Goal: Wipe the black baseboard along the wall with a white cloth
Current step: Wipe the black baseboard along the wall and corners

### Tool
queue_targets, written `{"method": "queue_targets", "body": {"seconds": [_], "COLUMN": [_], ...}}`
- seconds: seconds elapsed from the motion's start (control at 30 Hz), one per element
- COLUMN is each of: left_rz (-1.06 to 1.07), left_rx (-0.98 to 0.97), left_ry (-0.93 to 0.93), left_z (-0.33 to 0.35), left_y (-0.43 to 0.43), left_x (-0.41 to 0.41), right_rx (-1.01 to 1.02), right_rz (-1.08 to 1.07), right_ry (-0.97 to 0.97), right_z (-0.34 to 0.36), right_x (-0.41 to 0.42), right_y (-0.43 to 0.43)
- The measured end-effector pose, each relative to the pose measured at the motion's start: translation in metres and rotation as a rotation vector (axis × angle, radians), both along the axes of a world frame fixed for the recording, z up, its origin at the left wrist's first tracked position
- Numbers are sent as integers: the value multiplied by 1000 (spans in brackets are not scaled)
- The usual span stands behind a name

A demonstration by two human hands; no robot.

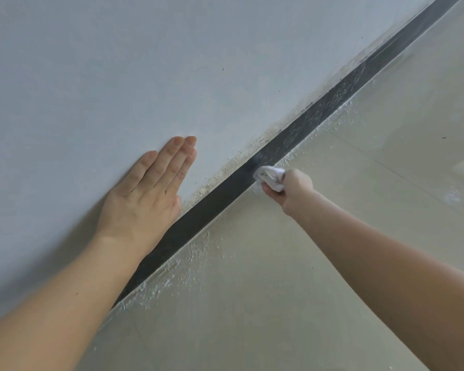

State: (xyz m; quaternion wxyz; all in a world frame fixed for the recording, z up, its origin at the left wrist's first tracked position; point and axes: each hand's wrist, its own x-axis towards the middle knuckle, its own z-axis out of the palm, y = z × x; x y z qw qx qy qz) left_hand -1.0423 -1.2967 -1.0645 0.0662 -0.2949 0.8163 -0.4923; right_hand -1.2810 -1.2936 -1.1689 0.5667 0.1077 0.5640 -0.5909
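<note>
Cloth (270, 177), bunched in the curled fingers of the right hand (289, 191), presses against the baseboard (217, 195) where wall (118, 76) meets floor (332, 263). Left hand (148, 194) lies flat on the wall, fingers straight, holding nothing.

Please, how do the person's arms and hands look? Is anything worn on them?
Both are bare. The left hand and right hand have no gloves, and no ring shows. The left forearm and right forearm show no sleeve, watch or bracelet up to the picture's edge. The left fingernails look short and unpainted.
</note>
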Motion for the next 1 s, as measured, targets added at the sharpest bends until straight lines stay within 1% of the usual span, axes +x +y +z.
{"method": "queue_targets", "body": {"seconds": [0.07,0.13,0.23,0.27,0.33,0.37,0.4,0.47,0.5,0.53,0.57,0.6,0.63,0.67,0.7,0.73,0.77,0.8,0.87,0.9,0.97,1.0], "left_rz": [7,3,-12,-15,-16,-16,-18,-22,-23,-24,-24,-24,-22,-22,-23,-23,-22,-21,-19,-19,-26,-33], "left_rx": [-15,-1,12,16,28,34,44,70,78,82,78,73,71,73,74,72,68,67,75,79,87,95], "left_ry": [-19,1,7,7,14,18,26,46,52,52,48,44,43,46,46,43,37,31,33,38,51,57], "left_z": [-1,-2,0,0,1,1,2,3,4,4,4,4,4,4,4,4,4,4,4,4,4,5], "left_y": [0,-1,-2,-2,-1,-1,0,0,0,0,0,1,1,0,0,1,0,0,1,1,1,1], "left_x": [0,0,0,0,0,0,0,0,1,1,1,1,2,2,2,2,2,2,1,1,1,1], "right_rx": [85,96,72,43,46,60,47,47,79,170,292,365,386,339,264,95,-15,-38,61,98,120,110], "right_rz": [191,353,485,507,482,461,427,352,375,432,440,582,598,513,294,107,22,-1,125,258,484,547], "right_ry": [-30,-135,-281,-330,-342,-312,-266,-83,38,168,245,572,781,707,412,158,87,53,15,-12,-106,-125], "right_z": [12,18,21,13,14,17,16,18,16,18,29,36,40,41,39,35,29,22,14,17,30,36], "right_x": [16,39,76,83,89,86,83,66,54,40,30,22,12,3,-2,-6,-2,3,21,34,58,65], "right_y": [22,37,49,49,42,36,29,11,2,-5,-8,-7,-6,-3,-2,-2,3,9,20,24,29,27]}}
